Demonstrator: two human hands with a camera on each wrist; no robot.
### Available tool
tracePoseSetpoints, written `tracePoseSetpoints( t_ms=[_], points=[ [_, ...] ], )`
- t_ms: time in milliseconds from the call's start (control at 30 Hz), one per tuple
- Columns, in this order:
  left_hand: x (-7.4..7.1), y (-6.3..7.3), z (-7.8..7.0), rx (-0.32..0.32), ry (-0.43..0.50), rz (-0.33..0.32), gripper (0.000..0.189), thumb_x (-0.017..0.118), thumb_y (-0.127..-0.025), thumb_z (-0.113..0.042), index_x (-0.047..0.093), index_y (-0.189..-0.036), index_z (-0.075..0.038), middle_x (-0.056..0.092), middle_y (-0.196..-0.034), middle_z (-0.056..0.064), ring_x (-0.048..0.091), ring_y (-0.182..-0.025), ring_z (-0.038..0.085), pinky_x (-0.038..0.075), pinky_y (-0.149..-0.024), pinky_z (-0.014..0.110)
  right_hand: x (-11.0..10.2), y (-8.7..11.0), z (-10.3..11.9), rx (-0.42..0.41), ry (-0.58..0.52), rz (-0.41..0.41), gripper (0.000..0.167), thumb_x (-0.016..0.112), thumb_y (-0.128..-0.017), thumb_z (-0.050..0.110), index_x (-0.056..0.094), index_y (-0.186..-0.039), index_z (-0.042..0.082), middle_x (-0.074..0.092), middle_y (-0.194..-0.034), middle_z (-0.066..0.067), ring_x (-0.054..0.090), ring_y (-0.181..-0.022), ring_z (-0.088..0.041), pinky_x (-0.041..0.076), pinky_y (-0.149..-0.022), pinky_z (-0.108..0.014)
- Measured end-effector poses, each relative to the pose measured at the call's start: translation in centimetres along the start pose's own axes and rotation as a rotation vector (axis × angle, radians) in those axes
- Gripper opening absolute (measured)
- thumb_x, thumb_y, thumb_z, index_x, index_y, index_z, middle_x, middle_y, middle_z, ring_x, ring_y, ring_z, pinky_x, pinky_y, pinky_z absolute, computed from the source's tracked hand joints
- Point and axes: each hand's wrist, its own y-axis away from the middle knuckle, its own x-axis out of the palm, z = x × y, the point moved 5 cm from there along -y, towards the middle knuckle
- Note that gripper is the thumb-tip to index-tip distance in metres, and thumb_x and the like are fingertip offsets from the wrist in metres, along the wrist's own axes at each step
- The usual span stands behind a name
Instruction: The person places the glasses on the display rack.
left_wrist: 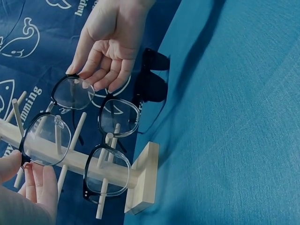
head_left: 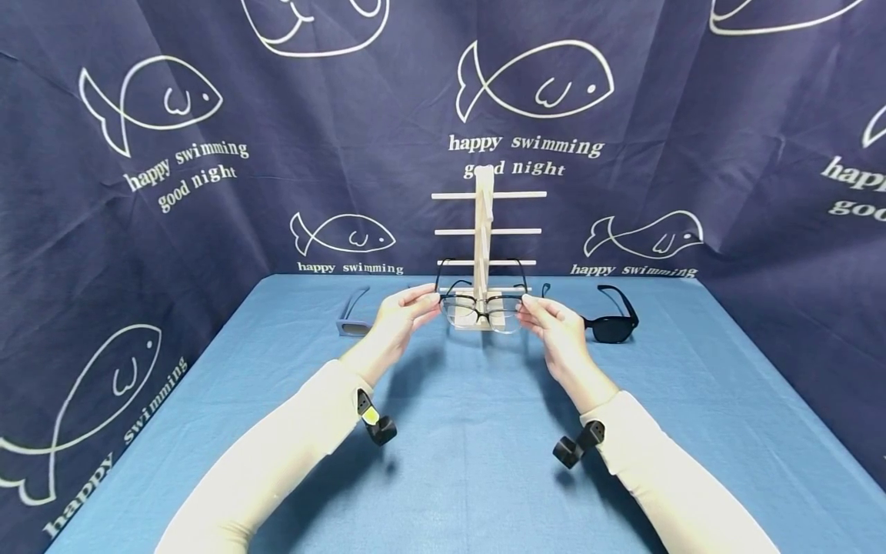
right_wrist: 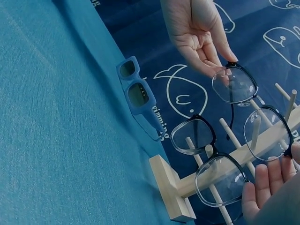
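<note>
Both hands hold a pair of clear-lensed eyeglasses with black upper rims point(right_wrist: 235, 84) in front of a wooden display rack point(head_left: 483, 231). My left hand point(head_left: 404, 314) pinches one outer corner of the frame, and my right hand point(head_left: 556, 327) pinches the opposite corner. Its temples are unfolded and point toward the rack. A second, similar pair of eyeglasses point(left_wrist: 107, 171) sits on the rack's lower pegs, just below the held pair. In the head view the two pairs overlap. Thumbs lie on the near side of the frame, fingertips at its ends.
Blue-framed sunglasses point(right_wrist: 138, 95) lie on the blue cloth-covered table point(head_left: 477, 454) left of the rack. Black sunglasses point(head_left: 613, 329) lie to the right, beside my right hand. Bare pegs point(head_left: 519, 195) stick out higher on the rack. A dark fish-print curtain point(head_left: 415, 92) hangs behind.
</note>
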Motion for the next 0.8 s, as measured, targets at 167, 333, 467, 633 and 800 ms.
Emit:
tracePoseSetpoints(
  t_ms=[167, 333, 467, 633, 800],
  points=[
    [0.2, 0.0, 0.1, 0.007, 0.01, 0.004, 0.04, 0.058, -0.092, 0.005, 0.051, -0.131, 0.012, 0.055, -0.13, 0.031, 0.067, -0.083, 0.007, 0.053, -0.099, 0.032, -0.1, -0.2, -0.2, 0.007, -0.001, 0.001, 0.02, 0.067, -0.092, 0.018, 0.065, -0.102, 0.001, 0.072, -0.078, 0.005, 0.068, -0.076, -0.006, 0.056, -0.094, -0.029],
    [0.2, -0.1, 0.2, 0.006, 0.018, -0.003, 0.04, 0.058, -0.092, 0.005, 0.051, -0.131, 0.011, 0.055, -0.13, 0.03, 0.067, -0.084, 0.008, 0.053, -0.1, 0.033, -0.1, -0.5, -0.2, -0.001, -0.005, -0.003, 0.025, 0.067, -0.092, 0.017, 0.063, -0.106, -0.004, 0.072, -0.078, 0.006, 0.068, -0.076, -0.006, 0.056, -0.095, -0.03],
    [0.2, -0.3, 0.1, 0.015, 0.014, -0.019, 0.04, 0.059, -0.092, 0.005, 0.053, -0.13, 0.011, 0.064, -0.115, 0.02, 0.067, -0.083, 0.008, 0.053, -0.101, 0.035, -0.1, -0.7, -0.3, -0.014, -0.025, -0.008, 0.022, 0.067, -0.092, 0.014, 0.063, -0.104, -0.004, 0.072, -0.077, 0.005, 0.068, -0.075, -0.007, 0.058, -0.088, -0.025],
    [0.3, -0.5, 0.1, 0.024, 0.024, -0.035, 0.04, 0.059, -0.091, 0.006, 0.053, -0.129, 0.013, 0.062, -0.119, 0.027, 0.067, -0.081, 0.007, 0.051, -0.103, 0.038, 0.0, -0.9, -0.3, -0.034, -0.067, -0.006, 0.007, 0.065, -0.093, 0.01, 0.066, -0.094, 0.003, 0.072, -0.076, 0.003, 0.068, -0.073, -0.007, 0.059, -0.086, -0.024],
    [0.4, -0.7, 0.1, 0.026, 0.024, -0.05, 0.039, 0.06, -0.09, 0.007, 0.053, -0.129, 0.013, 0.062, -0.117, 0.027, 0.067, -0.08, 0.007, 0.053, -0.1, 0.036, 0.1, -1.1, -0.2, -0.038, -0.078, -0.006, 0.005, 0.064, -0.093, 0.008, 0.066, -0.089, 0.007, 0.072, -0.075, 0.002, 0.068, -0.072, -0.007, 0.059, -0.083, -0.022]
  ],
)
